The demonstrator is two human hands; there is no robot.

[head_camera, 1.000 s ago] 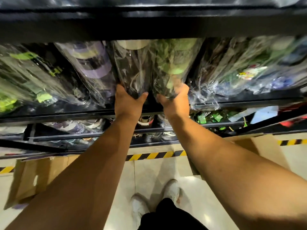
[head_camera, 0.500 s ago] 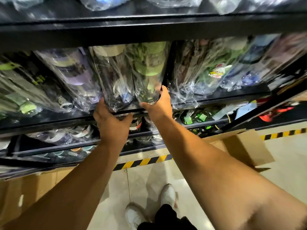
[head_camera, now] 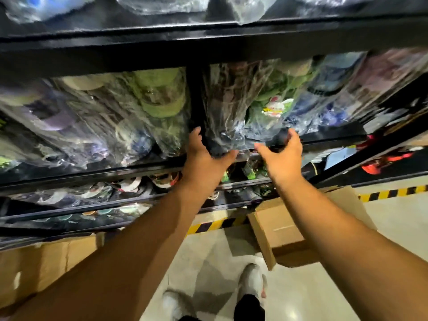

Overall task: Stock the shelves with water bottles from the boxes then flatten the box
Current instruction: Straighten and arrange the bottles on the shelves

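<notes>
Plastic-wrapped water bottles lie in a row on the black shelf [head_camera: 92, 176] at chest height. My left hand [head_camera: 205, 159] is cupped with fingers apart under the base of a dark wrapped bottle [head_camera: 223, 117], which it touches or nearly touches. My right hand [head_camera: 281, 156] is spread open just below a green wrapped bottle [head_camera: 266, 112] with a rabbit print, not gripping it. A green-lidded bottle [head_camera: 162, 100] and a pale-lidded bottle [head_camera: 92, 105] rest to the left of my hands. The picture is blurred by motion.
An open cardboard box [head_camera: 284, 230] stands on the floor at the right under my right forearm, another cardboard box [head_camera: 46, 265] at the lower left. Lower shelves hold more wrapped goods. Yellow-black tape [head_camera: 393, 193] marks the floor edge. My white shoes [head_camera: 251, 281] stand on pale tiles.
Both hands have left the pale-lidded and green-lidded bottles and shifted right to the neighbouring pair. Their fingers have opened. The view has tilted and turned.
</notes>
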